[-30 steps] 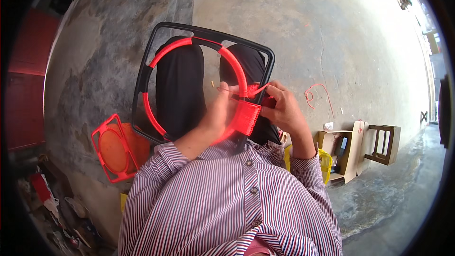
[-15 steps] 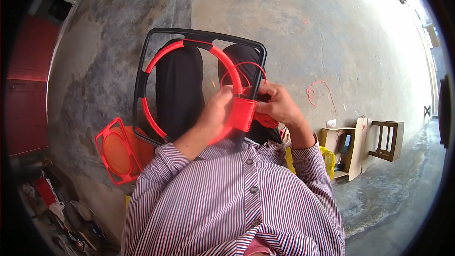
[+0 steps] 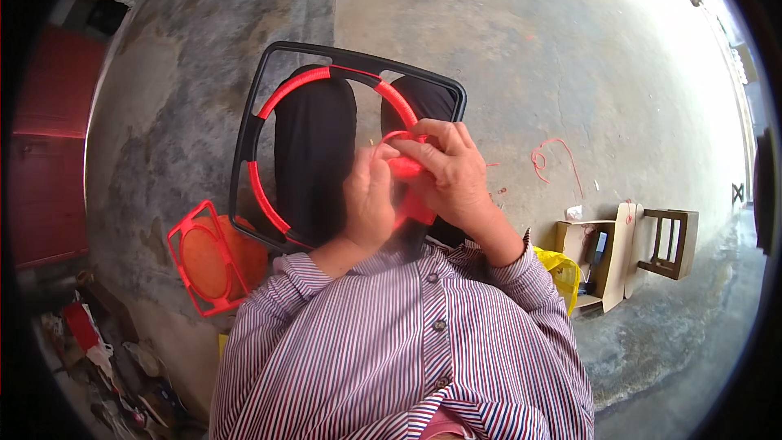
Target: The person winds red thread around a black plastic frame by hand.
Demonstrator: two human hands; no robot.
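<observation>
A black square frame (image 3: 243, 147) with a round inner ring (image 3: 397, 104) rests tilted over my lap. Bright red cord is wrapped around much of the ring, with black stretches showing between. At the frame's right side, my right hand (image 3: 458, 169) grips a bundle of red cord (image 3: 405, 165) above the ring. My left hand (image 3: 368, 200) meets it there, thumb and fingers closed at the bundle's left edge. Part of the wrapped right side is hidden beneath both hands, and the fingertips are slightly blurred.
On the left stands an orange-topped stool (image 3: 204, 265) with a red frame leaning on it. To the right are a loose red cord (image 3: 562, 143) on the concrete floor, a yellow bag (image 3: 562, 269), an open cardboard box (image 3: 607, 265) and a small wooden stool (image 3: 684, 244).
My right hand has come from outside the frame's right bar to above the ring, bringing the red bundle. My left hand has shifted toward it. The frame has moved slightly right.
</observation>
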